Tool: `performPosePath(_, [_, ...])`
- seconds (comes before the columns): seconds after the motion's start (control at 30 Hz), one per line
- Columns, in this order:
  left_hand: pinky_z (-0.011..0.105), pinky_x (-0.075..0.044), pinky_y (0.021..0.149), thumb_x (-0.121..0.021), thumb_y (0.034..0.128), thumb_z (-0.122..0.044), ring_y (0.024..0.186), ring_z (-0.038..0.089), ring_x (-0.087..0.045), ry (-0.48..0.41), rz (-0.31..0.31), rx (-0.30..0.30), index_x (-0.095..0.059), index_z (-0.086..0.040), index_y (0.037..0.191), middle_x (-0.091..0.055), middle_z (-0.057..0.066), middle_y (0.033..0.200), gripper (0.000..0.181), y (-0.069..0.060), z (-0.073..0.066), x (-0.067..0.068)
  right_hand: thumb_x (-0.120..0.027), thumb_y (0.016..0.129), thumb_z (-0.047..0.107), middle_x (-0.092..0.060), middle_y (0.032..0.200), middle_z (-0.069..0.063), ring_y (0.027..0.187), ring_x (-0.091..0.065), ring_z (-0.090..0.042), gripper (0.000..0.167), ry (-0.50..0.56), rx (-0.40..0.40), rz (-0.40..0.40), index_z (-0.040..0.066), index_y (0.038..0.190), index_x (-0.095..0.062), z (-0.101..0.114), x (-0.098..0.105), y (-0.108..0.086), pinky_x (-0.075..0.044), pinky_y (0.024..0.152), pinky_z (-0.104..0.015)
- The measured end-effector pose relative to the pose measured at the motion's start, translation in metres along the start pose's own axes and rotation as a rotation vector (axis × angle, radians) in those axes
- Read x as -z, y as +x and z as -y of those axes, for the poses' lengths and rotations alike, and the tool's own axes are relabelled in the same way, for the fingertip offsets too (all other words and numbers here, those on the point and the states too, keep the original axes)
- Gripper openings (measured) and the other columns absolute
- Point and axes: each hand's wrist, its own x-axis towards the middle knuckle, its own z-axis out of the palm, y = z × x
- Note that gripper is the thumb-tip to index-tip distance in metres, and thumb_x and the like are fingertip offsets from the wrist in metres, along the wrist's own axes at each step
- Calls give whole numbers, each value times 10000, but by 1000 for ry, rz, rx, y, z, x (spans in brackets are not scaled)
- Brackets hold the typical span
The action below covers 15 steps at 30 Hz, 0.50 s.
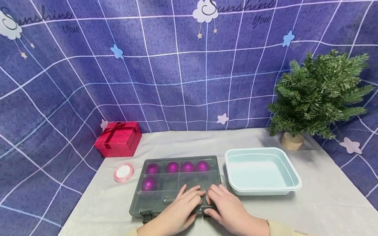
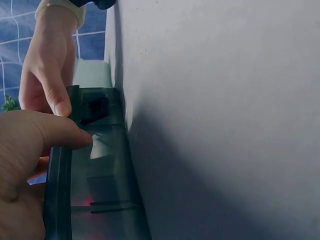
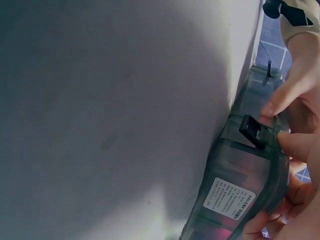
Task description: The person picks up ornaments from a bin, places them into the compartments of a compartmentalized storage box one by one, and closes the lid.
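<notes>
A dark translucent storage box (image 1: 165, 209) lies flat with its lid down, and several purple balls (image 1: 149, 184) show inside. My left hand (image 1: 181, 208) holds its front edge, fingers across the lid and thumb at the front wall. The left thumb (image 2: 75, 134) crosses the rim in the left wrist view. My right hand (image 1: 227, 206) grips the same edge beside the right front latch, fingers bent on the lid. Its thumb (image 3: 295, 145) touches next to the black latch (image 3: 252, 131), which sticks outward. Another black latch (image 1: 146, 217) sits at the box's front left.
To the right stands a pale blue basin (image 1: 262, 191), with a small artificial fir tree (image 1: 319, 98) behind it. A red gift box (image 1: 119, 139) and a pink ribbon roll (image 1: 123, 173) lie at the left. Blue patterned cloth (image 1: 195, 72) hangs behind the table.
</notes>
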Motion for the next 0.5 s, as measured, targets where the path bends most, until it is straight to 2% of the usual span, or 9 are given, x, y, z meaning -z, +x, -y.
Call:
performPosePath(0.3, [735,-337,1008,-783,844,-35,1414,324,-423,-50,5,24,-555,-111,1109,-547,57,1428,357,-1,1,-1,-795,877,360,-459,982,214,862,-403,-34,293,92,-31,-24,281,898,-514,1,1,-1,-472,692,-239])
performPosePath(0.5, [741,-325,1015,-775,848,-23,1413,331,-425,-72,13,53,-547,-115,1108,-547,74,1432,358,2,2,0,-783,890,331,-480,1026,219,943,-467,-39,255,122,-41,-33,275,936,-539,-2,2,0,-527,778,-314])
